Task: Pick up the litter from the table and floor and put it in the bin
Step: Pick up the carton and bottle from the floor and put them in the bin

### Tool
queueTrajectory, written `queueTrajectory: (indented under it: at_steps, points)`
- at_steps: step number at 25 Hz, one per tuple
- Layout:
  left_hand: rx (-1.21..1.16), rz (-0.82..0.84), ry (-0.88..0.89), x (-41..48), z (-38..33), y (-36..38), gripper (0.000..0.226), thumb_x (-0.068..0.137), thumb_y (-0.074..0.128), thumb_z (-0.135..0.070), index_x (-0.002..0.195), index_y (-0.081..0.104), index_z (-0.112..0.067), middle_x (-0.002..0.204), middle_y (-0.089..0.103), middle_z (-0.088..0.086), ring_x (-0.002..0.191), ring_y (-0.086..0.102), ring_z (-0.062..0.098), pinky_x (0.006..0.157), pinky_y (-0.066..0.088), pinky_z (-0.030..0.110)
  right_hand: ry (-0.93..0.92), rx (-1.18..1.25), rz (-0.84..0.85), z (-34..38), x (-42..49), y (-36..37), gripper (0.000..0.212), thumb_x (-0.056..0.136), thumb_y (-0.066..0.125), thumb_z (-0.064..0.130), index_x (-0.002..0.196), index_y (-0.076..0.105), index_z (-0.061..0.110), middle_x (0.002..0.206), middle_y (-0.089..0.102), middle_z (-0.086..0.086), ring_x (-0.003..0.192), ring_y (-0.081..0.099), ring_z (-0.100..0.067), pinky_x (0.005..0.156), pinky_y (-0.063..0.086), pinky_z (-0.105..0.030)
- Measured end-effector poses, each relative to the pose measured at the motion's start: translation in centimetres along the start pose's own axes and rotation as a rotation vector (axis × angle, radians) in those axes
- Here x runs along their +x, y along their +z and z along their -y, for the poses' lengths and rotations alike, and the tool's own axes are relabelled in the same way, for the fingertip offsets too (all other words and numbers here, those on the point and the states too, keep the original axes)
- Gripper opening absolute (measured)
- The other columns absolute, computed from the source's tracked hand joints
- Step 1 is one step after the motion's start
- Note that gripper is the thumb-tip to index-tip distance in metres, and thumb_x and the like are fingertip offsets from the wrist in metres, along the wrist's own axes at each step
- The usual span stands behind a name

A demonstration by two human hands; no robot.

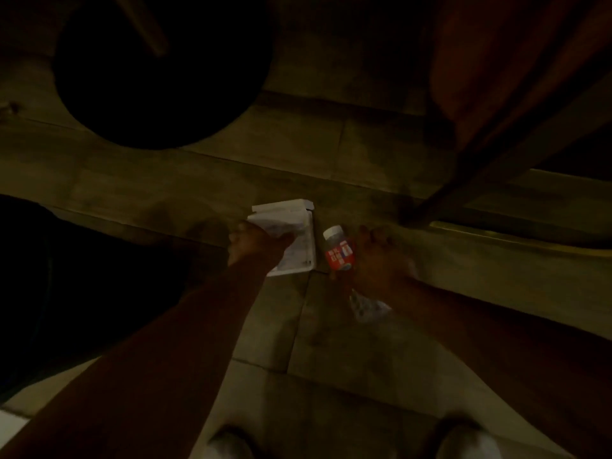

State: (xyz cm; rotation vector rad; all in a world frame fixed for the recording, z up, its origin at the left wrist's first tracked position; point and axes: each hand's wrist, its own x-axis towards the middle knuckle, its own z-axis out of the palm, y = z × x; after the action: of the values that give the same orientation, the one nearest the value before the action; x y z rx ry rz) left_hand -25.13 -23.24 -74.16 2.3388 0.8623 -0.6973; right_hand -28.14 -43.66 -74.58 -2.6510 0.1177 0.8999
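The tiled floor (pixel 331 326) is dim, and a big dark round shape (pixel 159 71), maybe the bin, sits far up at the left. The left hand (pixel 251 246) pinches a flat white carton (pixel 291 236) by its near edge, with the rest resting on the floor. The right hand (pixel 377 263) curls around a small bottle with a red label (pixel 337 253) and seems to press crinkly clear wrap (pixel 367 306) under it too. That hand is full, so the bottle could slip out. The carton could flop and fall from such a thin pinch.
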Motion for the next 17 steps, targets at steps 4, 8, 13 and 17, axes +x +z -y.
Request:
queueTrajectory:
  at_steps: [4,8,13,17]
  points:
    - [0.001,-0.008,0.080,4.8,1.0,1.4,0.101,0.056,0.086,-0.052,0.138,0.042,-0.014,0.133,0.054,0.007,0.122,0.054,0.030,0.094,0.050,0.040,-0.098,-0.108,0.021,-0.2,2.2,0.6,0.092,0.076,0.071,0.052,0.147,0.026,0.013,0.142,0.045,-0.017,0.125,0.048,-0.039,0.099,0.044,-0.050]
    - [-0.011,0.113,0.216,7.4,0.1,1.0,0.046,0.070,0.085,-0.027,0.106,0.060,-0.017,0.104,0.065,0.002,0.097,0.062,0.021,0.083,0.055,0.037,-0.095,0.067,0.083,-0.2,2.5,1.1,0.077,0.082,0.071,0.038,0.145,0.031,0.018,0.144,0.043,-0.014,0.129,0.045,-0.034,0.104,0.039,-0.042]
    - [-0.087,0.048,0.320,7.4,-0.5,-1.2,0.058,0.074,0.081,-0.022,0.125,0.057,-0.009,0.122,0.064,0.011,0.110,0.063,0.029,0.093,0.054,0.047,-0.115,0.264,0.075,-0.9,3.2,0.1,0.077,0.076,0.077,0.035,0.141,0.038,0.019,0.138,0.051,-0.004,0.125,0.051,-0.022,0.100,0.039,-0.033]
    - [-0.331,0.026,0.259,2.2,1.0,-4.1,0.066,0.075,0.081,-0.013,0.133,0.051,-0.012,0.129,0.062,0.009,0.116,0.061,0.028,0.095,0.053,0.048,-0.013,0.367,0.124,-1.2,-0.7,-1.4,0.072,0.083,0.072,0.027,0.143,0.034,0.016,0.144,0.044,-0.007,0.135,0.043,-0.024,0.111,0.034,-0.040]
